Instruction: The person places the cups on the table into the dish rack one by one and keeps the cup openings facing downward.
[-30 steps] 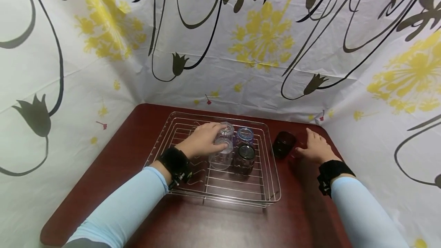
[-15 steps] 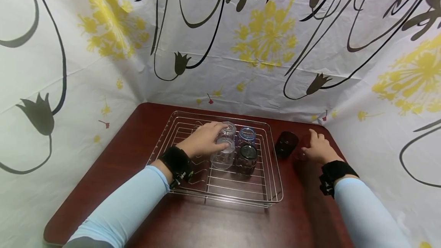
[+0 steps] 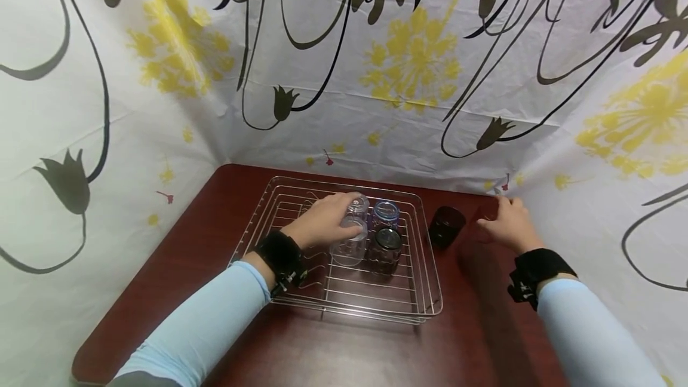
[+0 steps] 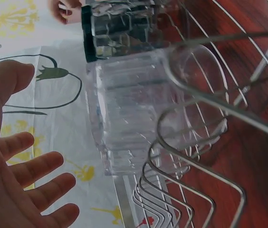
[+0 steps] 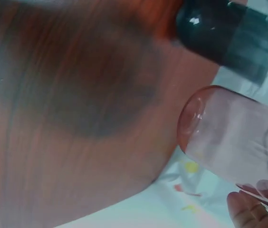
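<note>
In the head view my left hand [image 3: 328, 220] hovers over the wire rack beside two clear glasses [image 3: 349, 248], fingers spread; the left wrist view shows it apart from them. A blue glass [image 3: 385, 214] and a dark glass [image 3: 386, 249] stand next to them, all seemingly upside down. My right hand [image 3: 509, 229], at the table's right, holds a pinkish clear glass [image 5: 234, 137] near its rim, thumb on one side and fingertips on the other. Whether that glass touches the table cannot be seen. Nearby stands another dark glass [image 3: 447, 227], upright.
The wire rack [image 3: 376, 315] has raised sides and curved prongs [image 4: 191, 175] on its left part. It sits on a dark red table [image 3: 226, 208] with rounded corners. A patterned cloth [image 3: 344, 124] hangs close behind the table and at both sides.
My right hand has shifted to the right, and the pinkish glass appears to go with it, farther from the dark glass. My left hand has barely moved.
</note>
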Motion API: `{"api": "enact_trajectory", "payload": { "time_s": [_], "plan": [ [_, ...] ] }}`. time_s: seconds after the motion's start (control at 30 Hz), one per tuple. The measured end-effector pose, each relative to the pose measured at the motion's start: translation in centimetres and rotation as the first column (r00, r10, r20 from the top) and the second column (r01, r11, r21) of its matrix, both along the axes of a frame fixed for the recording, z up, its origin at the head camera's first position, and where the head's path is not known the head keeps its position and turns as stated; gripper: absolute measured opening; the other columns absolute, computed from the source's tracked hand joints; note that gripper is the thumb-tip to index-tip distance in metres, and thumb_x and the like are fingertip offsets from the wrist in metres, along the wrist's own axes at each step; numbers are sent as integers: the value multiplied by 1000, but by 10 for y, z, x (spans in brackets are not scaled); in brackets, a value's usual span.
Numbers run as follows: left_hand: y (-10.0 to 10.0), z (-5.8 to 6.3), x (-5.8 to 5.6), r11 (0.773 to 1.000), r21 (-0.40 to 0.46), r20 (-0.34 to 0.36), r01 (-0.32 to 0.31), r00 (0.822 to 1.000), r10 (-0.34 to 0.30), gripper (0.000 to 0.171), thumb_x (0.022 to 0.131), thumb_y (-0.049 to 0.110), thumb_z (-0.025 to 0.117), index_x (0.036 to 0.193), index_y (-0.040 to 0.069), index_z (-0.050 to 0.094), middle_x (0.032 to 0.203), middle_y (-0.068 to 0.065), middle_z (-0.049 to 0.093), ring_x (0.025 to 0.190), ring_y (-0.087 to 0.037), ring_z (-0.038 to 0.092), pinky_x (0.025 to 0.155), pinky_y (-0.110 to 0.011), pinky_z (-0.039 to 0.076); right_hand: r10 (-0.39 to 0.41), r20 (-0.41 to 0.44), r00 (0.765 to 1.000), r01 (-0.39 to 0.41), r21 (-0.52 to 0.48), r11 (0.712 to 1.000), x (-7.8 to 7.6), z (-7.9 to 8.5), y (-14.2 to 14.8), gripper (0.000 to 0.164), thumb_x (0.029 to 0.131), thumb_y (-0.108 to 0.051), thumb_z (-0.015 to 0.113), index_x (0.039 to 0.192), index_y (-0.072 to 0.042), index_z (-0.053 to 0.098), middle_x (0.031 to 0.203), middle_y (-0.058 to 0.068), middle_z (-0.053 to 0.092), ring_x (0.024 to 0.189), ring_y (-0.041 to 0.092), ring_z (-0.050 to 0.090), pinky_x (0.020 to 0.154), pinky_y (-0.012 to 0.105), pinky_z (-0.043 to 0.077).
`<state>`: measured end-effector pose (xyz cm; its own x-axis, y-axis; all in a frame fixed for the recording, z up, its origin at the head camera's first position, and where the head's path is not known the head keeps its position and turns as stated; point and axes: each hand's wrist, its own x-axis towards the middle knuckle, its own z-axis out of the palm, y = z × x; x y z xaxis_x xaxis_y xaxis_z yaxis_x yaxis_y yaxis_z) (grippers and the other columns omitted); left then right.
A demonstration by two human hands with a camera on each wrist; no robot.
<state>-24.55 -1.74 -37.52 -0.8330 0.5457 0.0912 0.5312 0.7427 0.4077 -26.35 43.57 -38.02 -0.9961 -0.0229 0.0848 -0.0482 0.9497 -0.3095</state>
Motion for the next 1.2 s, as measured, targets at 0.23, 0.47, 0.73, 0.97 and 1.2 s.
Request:
{"api": "enact_trajectory", "payload": {
  "time_s": [0.23, 0.47, 0.73, 0.97, 1.2],
  "plan": [
    [0, 3, 2, 1000, -9, 13, -10, 1000, 10, 79, 95, 52, 62, 159, 20, 28, 158, -9, 38, 146, -31, 36, 118, -55, 30, 41, -170, 984, -37, 30, 999, -4, 26, -33, 82, 90, -35, 69, 148, 10, 32, 138, 47, 30, 124, 66, 27, 96, 72, 31],
    [-3, 3, 4, 1000, -3, 4, -22, 1000, 22, 80, 94, 56, 62, 158, 20, 29, 157, -7, 40, 145, -30, 37, 118, -56, 29, 40, -296, 954, -27, 49, 998, -4, 52, -70, 81, 84, -32, 71, 148, 5, 37, 135, 41, 36, 118, 60, 37, 91, 69, 37],
    [-5, 7, 5, 998, 42, 6, -36, 999, 35, 78, 95, 52, 63, 158, 20, 30, 154, -7, 42, 141, -28, 42, 117, -52, 32, 138, -340, 930, -134, 37, 990, 1, 67, -119, 80, 84, -31, 72, 149, 0, 38, 136, 37, 37, 119, 56, 39, 85, 67, 40],
    [-7, 11, 6, 996, 72, 26, -46, 999, 44, 79, 95, 52, 63, 159, 23, 27, 159, -6, 37, 144, -27, 39, 118, -53, 31, 248, -343, 906, -250, 38, 968, 4, 72, -171, 81, 85, -33, 75, 151, -4, 38, 141, 29, 39, 128, 49, 40, 98, 64, 39],
    [-8, 13, 5, 994, 94, 25, -56, 998, 54, 82, 93, 52, 66, 158, 20, 28, 158, -9, 38, 143, -30, 40, 116, -54, 34, 324, -312, 893, -328, 40, 944, 9, 65, -213, 81, 83, -33, 75, 150, -6, 40, 143, 26, 41, 128, 45, 43, 97, 60, 44]
  ]
}}
